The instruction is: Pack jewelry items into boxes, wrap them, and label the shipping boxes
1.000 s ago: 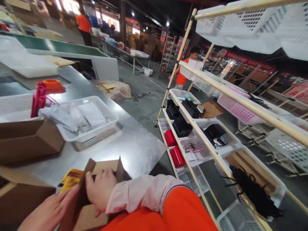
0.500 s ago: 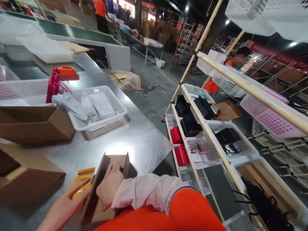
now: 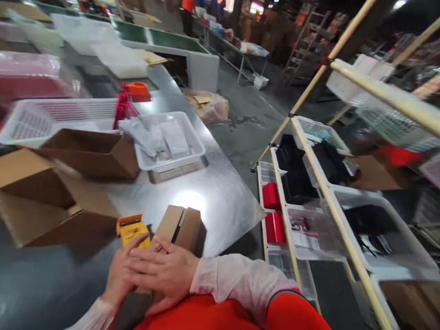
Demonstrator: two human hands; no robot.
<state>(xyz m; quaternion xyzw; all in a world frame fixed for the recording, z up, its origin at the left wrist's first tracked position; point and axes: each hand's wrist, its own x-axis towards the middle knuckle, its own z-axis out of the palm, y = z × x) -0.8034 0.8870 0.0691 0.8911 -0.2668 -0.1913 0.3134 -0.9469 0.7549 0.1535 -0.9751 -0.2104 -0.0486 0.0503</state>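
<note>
A small brown cardboard box [image 3: 192, 227] stands before me with its top flaps folded down and a narrow dark gap between them. My right hand [image 3: 168, 270] lies flat across the near part of its top, fingers stretched toward the left. At the box's left side is my left hand [image 3: 120, 272], partly covered by the right fingers. One of its fingers points forward, stretched out; the others are partly hidden. Just beyond it, a yellow tape dispenser [image 3: 132, 228] rests on the metal table [image 3: 227, 197], close to that finger.
Two open cardboard boxes [image 3: 92, 220] stand at the left. Behind them are a white basket [image 3: 195, 149] with packets and a bundle of magenta strings [image 3: 123, 107] near an orange object [image 3: 138, 91]. A rack [image 3: 323, 183] with bins of black and red goods rises at the right.
My right hand has come out of the small box and now lies on top. The box's flaps, open before, are folded down. The view has swung left.
</note>
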